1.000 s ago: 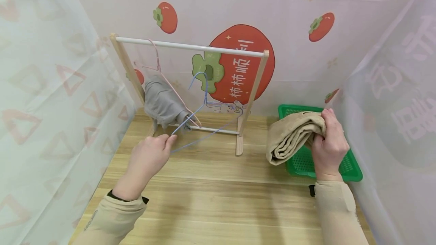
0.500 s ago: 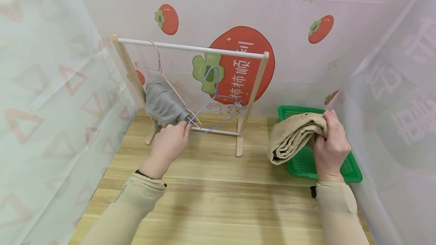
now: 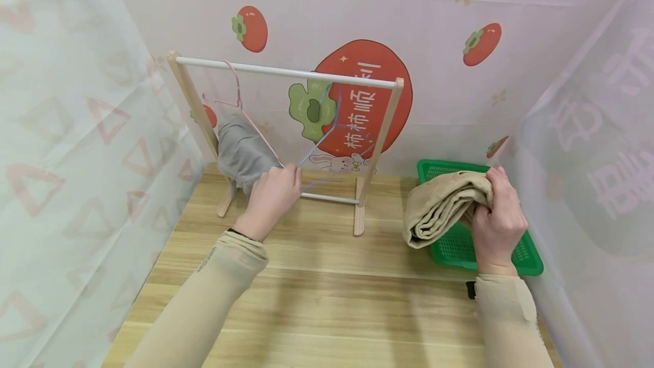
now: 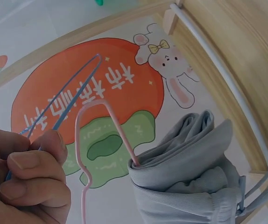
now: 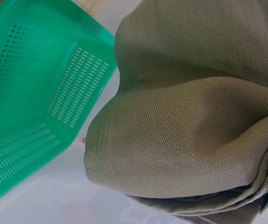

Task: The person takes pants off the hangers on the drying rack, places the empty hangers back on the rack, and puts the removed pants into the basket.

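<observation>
My left hand [image 3: 273, 197] grips a blue wire hanger [image 3: 322, 139] by one end, in front of the rack; its hook points up, just below the white top rail. In the left wrist view the fingers curl round the blue hanger [image 4: 73, 103]. Close beside that hand, a pink hanger [image 3: 254, 128] hangs from the rail with grey folded trousers [image 4: 185, 175] over it. My right hand [image 3: 498, 226] holds a folded khaki cloth garment [image 3: 444, 206] above the green basket. The right wrist view is mostly filled by the khaki garment [image 5: 185, 135]; the hand is hidden there.
A small clothes rack [image 3: 388, 129] with wooden posts and white rails stands on the wooden table [image 3: 327, 300]. The green basket [image 3: 531, 263] sits at the right. Printed fabric sheets [image 3: 577, 129] enclose the back and both sides.
My left hand has moved right and forward, carrying the blue hanger, whose hook has risen toward the top rail. The right hand and the khaki garment have hardly moved.
</observation>
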Demonstrator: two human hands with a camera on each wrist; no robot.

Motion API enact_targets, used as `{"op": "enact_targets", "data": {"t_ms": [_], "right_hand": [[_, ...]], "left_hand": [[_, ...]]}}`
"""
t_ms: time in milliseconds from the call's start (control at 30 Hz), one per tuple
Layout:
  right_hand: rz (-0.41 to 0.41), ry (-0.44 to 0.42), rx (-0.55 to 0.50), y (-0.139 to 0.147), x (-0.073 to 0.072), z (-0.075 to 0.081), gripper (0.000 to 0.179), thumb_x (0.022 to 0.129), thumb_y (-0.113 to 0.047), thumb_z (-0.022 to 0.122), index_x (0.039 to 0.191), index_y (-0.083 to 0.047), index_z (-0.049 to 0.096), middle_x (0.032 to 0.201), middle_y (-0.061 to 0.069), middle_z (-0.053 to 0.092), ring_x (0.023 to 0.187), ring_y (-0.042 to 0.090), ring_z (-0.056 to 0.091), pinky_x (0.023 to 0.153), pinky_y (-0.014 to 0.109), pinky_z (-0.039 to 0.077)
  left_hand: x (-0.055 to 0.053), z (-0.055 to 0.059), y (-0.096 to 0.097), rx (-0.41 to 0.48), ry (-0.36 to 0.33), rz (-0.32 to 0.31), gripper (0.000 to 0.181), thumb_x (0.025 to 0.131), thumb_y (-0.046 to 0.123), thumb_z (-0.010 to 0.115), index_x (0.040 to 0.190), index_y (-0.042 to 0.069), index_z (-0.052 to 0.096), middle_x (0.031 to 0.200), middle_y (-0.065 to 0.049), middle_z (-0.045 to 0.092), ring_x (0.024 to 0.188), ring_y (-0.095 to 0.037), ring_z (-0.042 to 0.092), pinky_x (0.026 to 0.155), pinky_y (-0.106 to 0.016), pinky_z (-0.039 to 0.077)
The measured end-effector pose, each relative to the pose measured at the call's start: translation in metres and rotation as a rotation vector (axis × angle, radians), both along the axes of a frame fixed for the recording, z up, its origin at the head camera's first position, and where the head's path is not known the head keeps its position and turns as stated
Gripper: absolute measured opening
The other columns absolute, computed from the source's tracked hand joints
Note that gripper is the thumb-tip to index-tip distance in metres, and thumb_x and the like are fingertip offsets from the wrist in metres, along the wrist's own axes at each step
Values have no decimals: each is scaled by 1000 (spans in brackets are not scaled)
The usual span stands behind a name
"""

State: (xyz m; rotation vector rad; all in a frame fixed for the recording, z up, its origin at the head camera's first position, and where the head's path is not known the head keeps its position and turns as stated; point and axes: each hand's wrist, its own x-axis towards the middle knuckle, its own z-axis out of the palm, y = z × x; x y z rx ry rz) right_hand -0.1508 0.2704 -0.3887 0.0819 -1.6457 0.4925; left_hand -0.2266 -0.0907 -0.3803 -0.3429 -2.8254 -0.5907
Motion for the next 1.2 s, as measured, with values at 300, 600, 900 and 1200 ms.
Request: {"op": "enact_targets", "data": {"t_ms": [300, 600, 900, 1200], "right_hand": [[0, 2, 1, -1, 1, 0, 34, 90, 20, 52, 109, 1, 73, 109, 21, 74, 109, 36, 71, 102, 36, 51], [-13, -8, 4, 0, -1, -2, 33, 91, 18, 53, 109, 0, 73, 109, 21, 74, 110, 35, 71, 97, 45, 54], [-12, -9, 6, 0, -3, -3, 32, 91, 18, 53, 110, 0, 73, 108, 21, 74, 109, 36, 71, 99, 42, 54], [-38, -32, 9, 5, -5, -3, 32, 92, 16, 52, 111, 1, 72, 109, 22, 74, 109, 36, 71, 90, 57, 55]], "left_hand": [[-14, 8, 5, 35, 51, -12, 37, 109, 29, 43, 86, 4, 57, 84, -26, 68, 79, -50, 68, 63, -60, 52], [-23, 17, 7, 30, 68, -32, 39, 111, 30, 40, 86, 5, 57, 81, -23, 69, 80, -52, 68, 65, -60, 52], [-30, 31, 10, 33, 123, -45, 37, 110, 28, 42, 85, 5, 55, 78, -24, 66, 78, -52, 68, 64, -61, 52], [-12, 27, 8, 13, 104, -40, 38, 111, 29, 39, 86, 4, 54, 79, -26, 68, 73, -52, 67, 60, -60, 51]]}}
